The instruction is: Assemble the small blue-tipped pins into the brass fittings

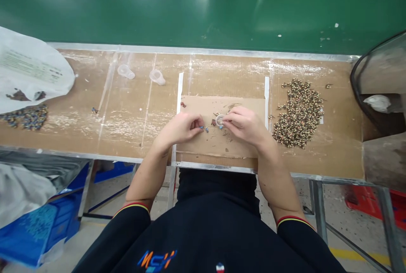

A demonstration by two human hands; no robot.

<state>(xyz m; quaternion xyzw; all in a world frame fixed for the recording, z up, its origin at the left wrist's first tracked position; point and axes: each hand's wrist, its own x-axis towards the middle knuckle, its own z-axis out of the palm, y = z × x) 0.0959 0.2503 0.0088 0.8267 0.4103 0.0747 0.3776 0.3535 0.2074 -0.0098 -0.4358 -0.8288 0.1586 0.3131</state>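
Blue parts at frame centre should be handled singly, with the clear round piece held steady beside them. One blue part is pinched by the left hand; the round piece is gripped in the fingertips of the right hand. Both hands are angled inward over the cardboard sheet.

Pale glare streaks on green surface

Blue piece partly hidden by left fingers (shape unclear).
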